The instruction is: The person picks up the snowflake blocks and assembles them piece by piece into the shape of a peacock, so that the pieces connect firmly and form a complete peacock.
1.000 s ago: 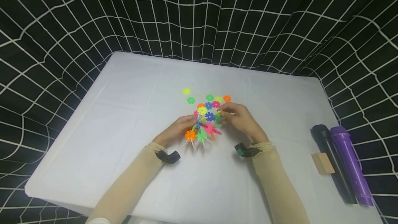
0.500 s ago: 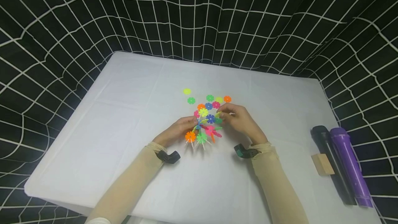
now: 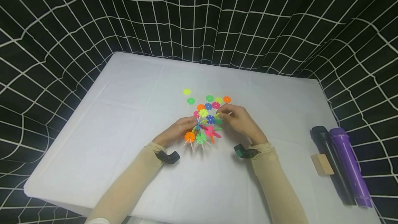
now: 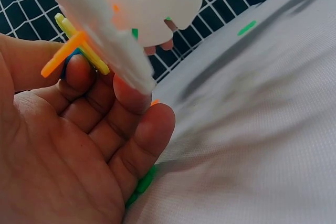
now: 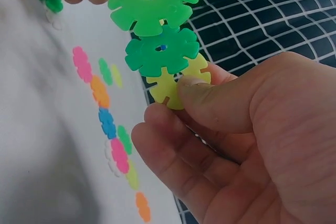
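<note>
A cluster of slotted plastic snowflake discs (image 3: 201, 137), joined edge to edge in many colours, is held up over the table between both hands. My left hand (image 3: 180, 128) grips its left side between thumb and fingers. White discs (image 4: 173, 17) of the cluster hide part of that hold in the left wrist view. At the cluster's right, my right hand (image 3: 237, 119) pinches a yellow disc (image 5: 161, 88) between thumb and index finger. Its upper edge meets a teal-green disc (image 5: 149, 59), which sits below a larger light green disc (image 5: 178, 9).
Loose discs lie flat just beyond the hands, among them an orange disc (image 3: 227, 99), a green disc (image 3: 191, 101) and a yellow disc (image 3: 187, 92). At the table's right lie a black cylinder (image 3: 331, 161), a purple cylinder (image 3: 349, 165) and a wooden block (image 3: 322, 164). Black gridded cloth surrounds the table.
The far part of the cluster, with its dark blue and yellow discs, has dipped slightly toward the person. Both hands keep their holds and have hardly moved.
</note>
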A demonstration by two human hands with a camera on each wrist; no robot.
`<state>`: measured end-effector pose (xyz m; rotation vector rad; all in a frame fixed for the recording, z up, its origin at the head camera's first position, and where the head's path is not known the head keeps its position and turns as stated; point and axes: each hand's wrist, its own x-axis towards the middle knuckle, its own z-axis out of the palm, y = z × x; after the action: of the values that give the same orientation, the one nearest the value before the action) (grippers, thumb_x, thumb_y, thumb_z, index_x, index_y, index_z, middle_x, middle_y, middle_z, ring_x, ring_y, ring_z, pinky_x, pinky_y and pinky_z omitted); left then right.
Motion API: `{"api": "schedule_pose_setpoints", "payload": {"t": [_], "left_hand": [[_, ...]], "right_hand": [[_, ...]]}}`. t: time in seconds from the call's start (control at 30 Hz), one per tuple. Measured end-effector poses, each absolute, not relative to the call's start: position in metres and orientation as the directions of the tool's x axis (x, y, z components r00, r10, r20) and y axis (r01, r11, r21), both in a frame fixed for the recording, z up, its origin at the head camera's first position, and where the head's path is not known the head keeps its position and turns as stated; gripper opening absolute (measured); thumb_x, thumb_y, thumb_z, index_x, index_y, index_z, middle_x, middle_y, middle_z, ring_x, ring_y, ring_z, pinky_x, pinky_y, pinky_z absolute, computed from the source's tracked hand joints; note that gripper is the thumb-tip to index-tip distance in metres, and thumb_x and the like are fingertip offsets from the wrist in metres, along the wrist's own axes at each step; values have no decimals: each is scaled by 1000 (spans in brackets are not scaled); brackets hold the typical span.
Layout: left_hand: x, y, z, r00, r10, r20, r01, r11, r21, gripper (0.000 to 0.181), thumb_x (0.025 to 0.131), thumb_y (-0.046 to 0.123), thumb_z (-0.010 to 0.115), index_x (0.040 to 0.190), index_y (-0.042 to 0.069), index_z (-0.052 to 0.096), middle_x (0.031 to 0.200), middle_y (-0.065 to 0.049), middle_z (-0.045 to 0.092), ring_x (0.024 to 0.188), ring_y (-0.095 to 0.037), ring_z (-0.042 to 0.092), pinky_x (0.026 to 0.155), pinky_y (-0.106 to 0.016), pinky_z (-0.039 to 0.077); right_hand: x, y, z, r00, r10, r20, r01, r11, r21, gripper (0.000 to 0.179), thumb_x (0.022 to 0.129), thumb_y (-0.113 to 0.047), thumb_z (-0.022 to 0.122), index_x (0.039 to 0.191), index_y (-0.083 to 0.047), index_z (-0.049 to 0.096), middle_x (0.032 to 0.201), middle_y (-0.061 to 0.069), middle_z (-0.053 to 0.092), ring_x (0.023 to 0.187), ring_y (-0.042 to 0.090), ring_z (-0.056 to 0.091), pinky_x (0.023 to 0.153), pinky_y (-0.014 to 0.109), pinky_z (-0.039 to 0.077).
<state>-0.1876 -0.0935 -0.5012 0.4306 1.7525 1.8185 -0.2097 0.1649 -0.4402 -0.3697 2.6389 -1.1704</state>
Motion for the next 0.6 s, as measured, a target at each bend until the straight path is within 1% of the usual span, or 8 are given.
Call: {"api": "schedule_pose_setpoints", "payload": {"t": [0.27, 0.37, 0.47, 0.6], "left_hand": [[-187, -94, -502, -783, 603, -155, -174, 28, 984, 23, 106, 25, 44, 90, 13, 56, 88, 2, 56, 98, -18, 54, 106, -36, 39], [-187, -94, -502, -783, 602, -158, -172, 34, 984, 23, 106, 25, 44, 90, 14, 56, 89, 3, 55, 98, -17, 53, 103, -35, 40], [-188, -94, -503, -786, 599, -154, -163, 40, 986, 24, 107, 25, 43, 90, 14, 56, 91, 2, 55, 98, -18, 52, 101, -36, 41], [-188, -94, -502, -803, 574, -164, -162, 55, 985, 25, 107, 26, 43, 94, 15, 60, 98, 3, 59, 108, -16, 53, 110, -40, 38]], "right_hand": [[-208, 164, -441, -936, -335, -109, -139, 635, -760, 13, 97, -10, 67, 109, -13, 71, 108, 5, 72, 96, 24, 64, 85, 36, 56], [-206, 161, -441, -934, -345, -90, -157, 624, -765, 12, 96, -10, 68, 107, -13, 72, 108, 5, 72, 95, 23, 64, 86, 38, 57], [-206, 159, -443, -929, -366, -52, -205, 628, -751, 11, 96, -9, 67, 105, -12, 72, 106, 4, 73, 95, 22, 64, 87, 40, 57], [-206, 155, -445, -922, -386, -32, -245, 645, -724, 11, 97, -9, 66, 105, -12, 72, 106, 3, 73, 99, 22, 63, 90, 43, 56]]}}
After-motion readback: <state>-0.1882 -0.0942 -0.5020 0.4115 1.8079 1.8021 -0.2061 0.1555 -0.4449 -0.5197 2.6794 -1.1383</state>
